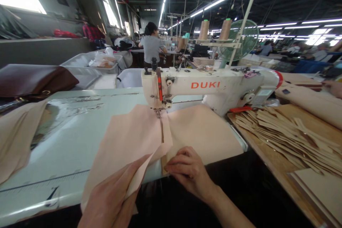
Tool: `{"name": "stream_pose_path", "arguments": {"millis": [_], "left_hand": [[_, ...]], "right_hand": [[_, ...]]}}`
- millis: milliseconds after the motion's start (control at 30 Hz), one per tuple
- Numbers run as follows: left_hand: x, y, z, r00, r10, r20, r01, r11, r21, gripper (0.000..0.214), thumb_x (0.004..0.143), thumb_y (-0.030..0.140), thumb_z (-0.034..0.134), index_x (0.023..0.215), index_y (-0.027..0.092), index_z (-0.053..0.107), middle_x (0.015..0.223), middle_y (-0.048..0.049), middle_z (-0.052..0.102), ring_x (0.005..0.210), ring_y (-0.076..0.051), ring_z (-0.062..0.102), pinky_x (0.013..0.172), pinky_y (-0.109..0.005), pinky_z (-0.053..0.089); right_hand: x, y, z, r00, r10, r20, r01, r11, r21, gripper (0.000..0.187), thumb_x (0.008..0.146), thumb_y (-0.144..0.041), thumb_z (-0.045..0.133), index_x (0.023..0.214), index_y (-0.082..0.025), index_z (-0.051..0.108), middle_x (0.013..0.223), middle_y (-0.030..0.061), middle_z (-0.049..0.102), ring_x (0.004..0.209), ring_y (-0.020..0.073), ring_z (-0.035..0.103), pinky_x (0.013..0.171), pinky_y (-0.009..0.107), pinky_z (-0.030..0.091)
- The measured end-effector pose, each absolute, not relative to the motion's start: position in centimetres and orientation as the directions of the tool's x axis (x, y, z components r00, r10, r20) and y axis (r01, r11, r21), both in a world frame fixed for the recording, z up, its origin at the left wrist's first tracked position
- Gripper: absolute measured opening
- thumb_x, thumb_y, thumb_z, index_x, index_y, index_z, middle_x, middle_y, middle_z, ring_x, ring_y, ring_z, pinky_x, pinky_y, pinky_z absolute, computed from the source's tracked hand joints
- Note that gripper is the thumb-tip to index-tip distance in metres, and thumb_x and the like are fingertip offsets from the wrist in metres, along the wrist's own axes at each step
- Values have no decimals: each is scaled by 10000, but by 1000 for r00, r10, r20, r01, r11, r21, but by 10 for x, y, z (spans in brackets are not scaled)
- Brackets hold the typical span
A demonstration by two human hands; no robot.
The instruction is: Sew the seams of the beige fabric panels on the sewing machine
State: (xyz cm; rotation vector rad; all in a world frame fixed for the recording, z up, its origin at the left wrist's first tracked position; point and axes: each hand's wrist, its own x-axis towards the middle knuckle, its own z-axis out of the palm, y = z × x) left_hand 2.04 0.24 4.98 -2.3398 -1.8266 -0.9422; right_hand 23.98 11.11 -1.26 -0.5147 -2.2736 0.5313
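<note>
Pale pink fabric pieces (128, 139) lie on the sewing table (69, 149), running under the needle of a white DUKI sewing machine (208, 89). My left hand (112, 196) is at the table's near edge, pinching a folded flap of the fabric between thumb and fingers. My right hand (189, 171) rests on the fabric's near edge just right of the seam line, fingers curled and pressing the cloth. A narrow strip (161, 131) runs from the needle toward my hands.
A stack of tan cut strips (288, 131) lies on a wooden board at right. Beige fabric (16, 139) drapes at the left edge, a brown bag (34, 80) behind it. Thread cones (204, 30) stand above the machine. A person (151, 46) sits with their back turned, farther off.
</note>
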Motion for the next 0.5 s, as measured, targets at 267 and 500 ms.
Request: {"name": "stream_pose_path", "arguments": {"millis": [267,500], "left_hand": [[17,5,41,401,753,521,860,-505,67,503,890,182,362,1387,205,431,1323,-19,615,1275,-129,528,1145,-210,302],[17,10,-1,647,581,494,746,-617,-251,511,807,3,388,1236,172,609,1368,-25,597,1456,-192,272,1231,-357,130]], "right_hand": [[242,112,-15,-702,462,542,207,860,-466,167,970,-249,574,1075,-280,700,980,13,722,950,200,533,863,402,437],[241,113,-28,-655,406,637,198,906,-375,193,937,-139,524,785,-195,627,840,26,683,947,194,534,859,399,431]]}}
